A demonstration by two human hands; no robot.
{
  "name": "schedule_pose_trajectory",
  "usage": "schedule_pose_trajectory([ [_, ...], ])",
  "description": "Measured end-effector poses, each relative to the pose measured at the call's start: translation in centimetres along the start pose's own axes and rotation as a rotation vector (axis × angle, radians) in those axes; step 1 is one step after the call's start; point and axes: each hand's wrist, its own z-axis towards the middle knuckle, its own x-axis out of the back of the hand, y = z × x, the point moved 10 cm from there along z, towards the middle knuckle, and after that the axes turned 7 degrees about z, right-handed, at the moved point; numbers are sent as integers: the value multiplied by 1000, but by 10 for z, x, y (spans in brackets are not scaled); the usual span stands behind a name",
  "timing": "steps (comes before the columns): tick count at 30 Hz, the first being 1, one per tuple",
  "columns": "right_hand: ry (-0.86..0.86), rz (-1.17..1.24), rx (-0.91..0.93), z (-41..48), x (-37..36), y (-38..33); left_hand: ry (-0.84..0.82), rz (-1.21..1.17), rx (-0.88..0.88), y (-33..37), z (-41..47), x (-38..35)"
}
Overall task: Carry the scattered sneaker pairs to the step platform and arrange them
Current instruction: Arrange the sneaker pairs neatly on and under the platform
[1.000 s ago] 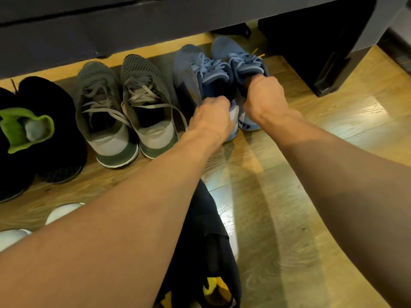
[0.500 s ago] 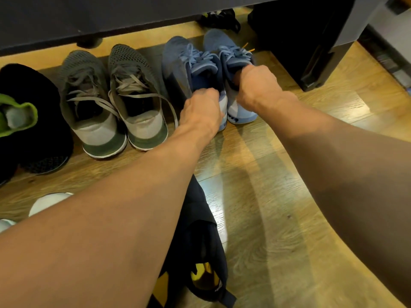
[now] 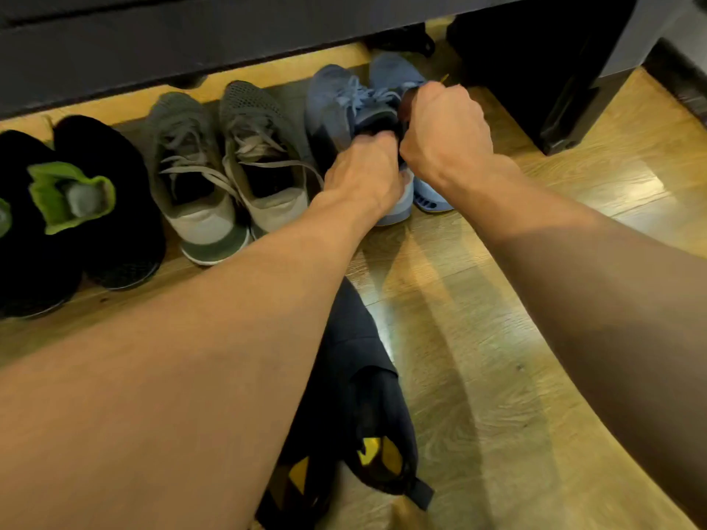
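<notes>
Head view, steeply downward, close above floor [image 3: 478, 338]

Home interior: sneaker row [image 3: 229, 166] on wood floor [image 3: 478, 338] under dark furniture [image 3: 191, 40].

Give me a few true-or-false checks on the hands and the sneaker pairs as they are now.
1. The left hand and the right hand each grip one of the blue sneakers. True.
2. The grey pair sits to the right of the blue sneakers. False: it sits to their left, between them and the black sneakers.
3. The black sneakers have a green lining. True.
4. The dark garment is draped over the grey pair. False: it lies on the floor between the forearms, apart from the row of sneakers.
</notes>
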Motion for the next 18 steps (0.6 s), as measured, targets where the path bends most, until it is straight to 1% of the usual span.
schedule_pose_trajectory([
  [2, 20, 64, 19, -6, 13, -25, 71, -18, -4, -5, -10, 27],
  [5, -4, 169, 17, -17, 28, -65, 163, -26, 16, -25, -31, 74],
  [8, -94, 251, 61, -36, 27, -111, 240, 54, 38, -56, -63, 117],
  [10, -182, 309, 77, -58, 21, -140, 240, 108, 36, -77, -91, 136],
  [13, -285, 396, 169, -101, 18, -198, 223, 113, 48, -112, -142, 160],
  [18, -454, 499, 387, -183, 15, -300, 286, 49, 176, -185, -246, 207],
])
